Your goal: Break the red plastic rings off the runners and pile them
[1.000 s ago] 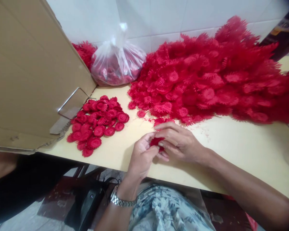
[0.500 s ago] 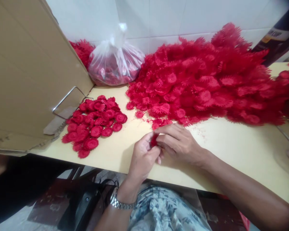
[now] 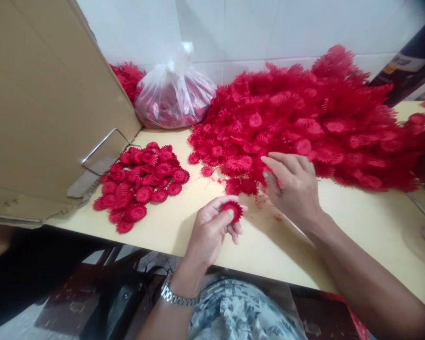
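Observation:
Between the thumb and fingers of my left hand (image 3: 208, 229) is a round red rosette (image 3: 235, 211) with a notched, fringed edge, turned up toward me. My right hand (image 3: 293, 189) is at the front edge of a large heap of similar red fringed pieces (image 3: 304, 118). Its thumb and fingers are curved and apart; red shows in the gap, and whether any piece touches the fingers is unclear. A smaller group of red rosettes (image 3: 141, 186) lies to the left of my hands on the pale yellow table (image 3: 184, 212).
A tall cardboard box (image 3: 53, 104) stands at the left, with a bent metal wire handle (image 3: 99, 148) beside it. A knotted clear plastic bag (image 3: 175, 97) holding red pieces rests against the tiled wall (image 3: 241, 30). Small red scraps (image 3: 260, 200) lie before the heap. Another person's dark clothing (image 3: 31, 274) shows at lower left.
My right hand has left my left hand and moved right and forward to the heap. The rosette, mostly covered before, now shows in my left hand.

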A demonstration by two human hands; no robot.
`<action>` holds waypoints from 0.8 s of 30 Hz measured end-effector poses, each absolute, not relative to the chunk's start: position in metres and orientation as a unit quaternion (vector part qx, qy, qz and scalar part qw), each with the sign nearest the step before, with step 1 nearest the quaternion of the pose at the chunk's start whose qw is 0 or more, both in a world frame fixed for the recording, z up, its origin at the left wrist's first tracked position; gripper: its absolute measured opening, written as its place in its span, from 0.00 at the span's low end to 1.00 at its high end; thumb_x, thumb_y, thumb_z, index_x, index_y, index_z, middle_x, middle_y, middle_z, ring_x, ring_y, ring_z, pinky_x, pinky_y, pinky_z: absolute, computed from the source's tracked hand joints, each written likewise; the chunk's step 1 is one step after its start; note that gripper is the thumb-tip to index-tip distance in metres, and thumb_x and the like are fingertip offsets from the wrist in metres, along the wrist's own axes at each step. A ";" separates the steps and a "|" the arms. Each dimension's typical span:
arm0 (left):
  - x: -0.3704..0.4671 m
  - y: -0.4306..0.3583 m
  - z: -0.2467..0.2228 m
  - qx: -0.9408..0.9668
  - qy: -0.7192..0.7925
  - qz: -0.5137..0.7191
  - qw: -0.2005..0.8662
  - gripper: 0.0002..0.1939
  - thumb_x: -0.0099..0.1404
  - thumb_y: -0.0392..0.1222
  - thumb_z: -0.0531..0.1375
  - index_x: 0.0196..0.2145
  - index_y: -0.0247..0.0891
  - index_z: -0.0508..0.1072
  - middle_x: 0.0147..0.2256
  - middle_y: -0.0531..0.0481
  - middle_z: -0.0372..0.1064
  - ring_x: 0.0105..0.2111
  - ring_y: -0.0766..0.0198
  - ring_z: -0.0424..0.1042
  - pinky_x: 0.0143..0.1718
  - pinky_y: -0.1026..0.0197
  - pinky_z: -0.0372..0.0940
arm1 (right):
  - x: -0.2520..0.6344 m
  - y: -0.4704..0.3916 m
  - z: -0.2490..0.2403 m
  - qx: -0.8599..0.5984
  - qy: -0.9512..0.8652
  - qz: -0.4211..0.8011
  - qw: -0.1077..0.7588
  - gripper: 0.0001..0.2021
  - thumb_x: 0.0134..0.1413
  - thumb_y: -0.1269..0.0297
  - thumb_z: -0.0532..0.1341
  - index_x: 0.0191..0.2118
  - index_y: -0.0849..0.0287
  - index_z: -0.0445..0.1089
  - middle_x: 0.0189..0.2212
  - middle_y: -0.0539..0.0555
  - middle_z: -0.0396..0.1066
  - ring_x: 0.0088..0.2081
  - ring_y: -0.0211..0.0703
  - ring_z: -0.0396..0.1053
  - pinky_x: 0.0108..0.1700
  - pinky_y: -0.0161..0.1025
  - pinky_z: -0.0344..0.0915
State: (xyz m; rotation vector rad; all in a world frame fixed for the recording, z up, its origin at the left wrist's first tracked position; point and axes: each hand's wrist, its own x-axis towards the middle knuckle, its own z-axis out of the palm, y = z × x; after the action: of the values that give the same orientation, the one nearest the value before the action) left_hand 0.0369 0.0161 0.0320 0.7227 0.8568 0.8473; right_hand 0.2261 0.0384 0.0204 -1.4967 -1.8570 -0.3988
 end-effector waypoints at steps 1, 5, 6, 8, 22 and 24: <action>0.037 0.016 0.032 0.326 0.391 0.391 0.766 0.14 0.54 0.38 0.60 0.39 0.31 0.69 0.32 0.43 0.74 0.19 0.70 0.67 0.15 0.69 0.59 | 0.226 0.039 0.020 -0.560 -0.730 -0.156 0.359 0.11 0.53 0.72 0.57 0.43 0.58 0.69 0.44 0.60 0.71 0.44 0.52 0.66 0.44 0.50 0.63; 0.041 0.015 0.028 0.325 0.420 0.409 0.742 0.09 0.53 0.36 0.61 0.33 0.31 0.70 0.26 0.47 0.73 0.15 0.73 0.63 0.12 0.72 0.54 | 0.217 0.036 0.018 -0.486 -0.779 -0.081 0.389 0.10 0.54 0.74 0.56 0.42 0.58 0.70 0.40 0.59 0.72 0.41 0.47 0.68 0.40 0.46 0.67; 0.042 0.015 0.027 0.326 0.427 0.411 0.736 0.08 0.53 0.36 0.61 0.32 0.31 0.70 0.24 0.48 0.73 0.14 0.74 0.62 0.11 0.72 0.53 | 0.215 0.035 0.017 -0.475 -0.787 -0.062 0.390 0.10 0.55 0.74 0.56 0.41 0.58 0.71 0.40 0.59 0.72 0.41 0.47 0.69 0.40 0.44 0.68; 0.043 0.013 0.026 0.329 0.437 0.409 0.730 0.07 0.53 0.37 0.61 0.31 0.32 0.69 0.21 0.51 0.71 0.13 0.74 0.60 0.10 0.72 0.52 | 0.211 0.033 0.016 -0.461 -0.798 -0.034 0.387 0.10 0.55 0.74 0.56 0.41 0.59 0.71 0.39 0.59 0.72 0.41 0.46 0.69 0.39 0.43 0.69; 0.045 0.015 0.020 0.412 0.492 0.396 0.656 0.21 0.56 0.57 0.59 0.20 0.35 0.64 0.12 0.58 0.57 0.11 0.76 0.55 0.09 0.74 0.46 | 0.189 0.017 0.033 -0.412 -0.801 0.200 0.385 0.05 0.56 0.68 0.58 0.30 0.60 0.66 0.23 0.50 0.66 0.26 0.35 0.64 0.27 0.32 0.61; 0.045 0.014 0.020 0.407 0.486 0.386 0.670 0.21 0.58 0.58 0.56 0.22 0.36 0.65 0.13 0.58 0.59 0.10 0.77 0.53 0.10 0.74 0.45 | 0.189 0.018 0.032 -0.429 -0.796 0.157 0.396 0.06 0.56 0.71 0.56 0.28 0.60 0.66 0.21 0.50 0.65 0.24 0.34 0.62 0.25 0.32 0.59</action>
State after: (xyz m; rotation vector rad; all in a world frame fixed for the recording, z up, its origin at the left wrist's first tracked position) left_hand 0.0446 0.0139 0.0197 0.9181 1.0958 0.8707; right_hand 0.1894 0.0185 0.0321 -1.0879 -2.0177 0.3973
